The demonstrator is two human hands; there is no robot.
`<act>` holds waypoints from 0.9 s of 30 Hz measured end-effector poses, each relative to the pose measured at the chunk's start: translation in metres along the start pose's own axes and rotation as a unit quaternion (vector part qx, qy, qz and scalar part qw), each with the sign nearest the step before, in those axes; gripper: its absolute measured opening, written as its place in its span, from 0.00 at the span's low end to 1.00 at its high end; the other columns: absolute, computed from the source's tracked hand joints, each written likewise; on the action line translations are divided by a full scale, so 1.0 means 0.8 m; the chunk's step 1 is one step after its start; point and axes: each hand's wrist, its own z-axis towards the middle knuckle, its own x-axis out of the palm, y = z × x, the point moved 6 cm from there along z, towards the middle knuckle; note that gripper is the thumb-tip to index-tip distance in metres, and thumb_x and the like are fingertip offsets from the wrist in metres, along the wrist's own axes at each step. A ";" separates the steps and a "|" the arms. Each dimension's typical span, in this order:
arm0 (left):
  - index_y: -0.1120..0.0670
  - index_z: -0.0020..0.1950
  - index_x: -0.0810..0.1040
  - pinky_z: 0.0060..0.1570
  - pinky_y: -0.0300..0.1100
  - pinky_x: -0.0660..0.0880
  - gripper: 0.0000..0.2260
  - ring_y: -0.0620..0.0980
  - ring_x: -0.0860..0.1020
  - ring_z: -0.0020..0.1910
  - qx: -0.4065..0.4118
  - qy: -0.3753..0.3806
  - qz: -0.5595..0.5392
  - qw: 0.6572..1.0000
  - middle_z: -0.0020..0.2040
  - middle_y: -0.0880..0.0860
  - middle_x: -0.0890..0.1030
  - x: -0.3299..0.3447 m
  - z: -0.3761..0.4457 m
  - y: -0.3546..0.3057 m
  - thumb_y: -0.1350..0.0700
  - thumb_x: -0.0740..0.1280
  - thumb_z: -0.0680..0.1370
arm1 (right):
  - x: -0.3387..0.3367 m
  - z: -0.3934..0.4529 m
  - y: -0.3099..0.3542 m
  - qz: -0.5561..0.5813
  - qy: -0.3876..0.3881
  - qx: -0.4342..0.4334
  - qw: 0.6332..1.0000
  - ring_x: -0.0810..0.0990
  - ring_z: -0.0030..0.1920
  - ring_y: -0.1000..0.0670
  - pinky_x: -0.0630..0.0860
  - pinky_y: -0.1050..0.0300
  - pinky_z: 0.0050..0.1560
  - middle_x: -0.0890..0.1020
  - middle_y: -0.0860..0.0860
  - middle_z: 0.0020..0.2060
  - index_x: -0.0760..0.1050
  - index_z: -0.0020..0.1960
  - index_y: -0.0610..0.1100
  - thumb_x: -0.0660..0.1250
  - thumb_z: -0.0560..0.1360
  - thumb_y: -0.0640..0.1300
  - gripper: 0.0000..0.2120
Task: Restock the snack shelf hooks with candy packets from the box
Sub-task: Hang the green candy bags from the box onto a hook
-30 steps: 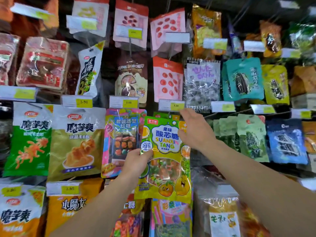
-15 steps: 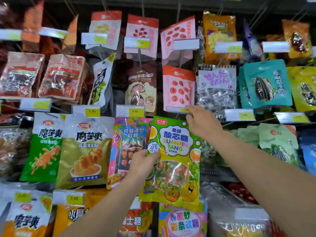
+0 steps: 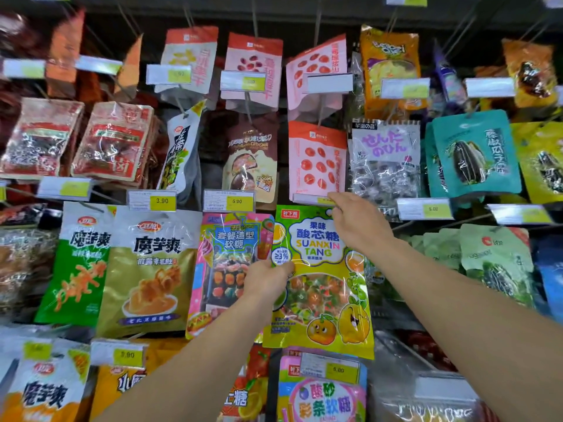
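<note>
While the left hand [image 3: 268, 274] pinched the left edge of the green candy packet [image 3: 320, 284], the right hand [image 3: 358, 225] gripped its top right corner, just under a price tag [image 3: 313, 200]. Held flat against the shelf hooks between a pink sweets packet [image 3: 228, 269] and green seed bags [image 3: 487, 257], it stood upright, long side vertical, header uppermost. Light, crinkly and slick, I judged; best held by the stiff top seam near the hang hole.
</note>
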 end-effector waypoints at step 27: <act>0.60 0.75 0.63 0.66 0.53 0.64 0.30 0.58 0.67 0.70 -0.028 -0.006 0.010 1.000 0.72 0.57 0.68 -0.008 0.016 0.026 0.51 0.68 0.78 | 0.005 -0.074 0.001 0.027 -0.066 0.045 0.996 0.62 0.72 0.42 0.67 0.45 0.67 0.54 0.49 0.77 0.58 0.77 0.48 0.61 0.78 0.45 0.29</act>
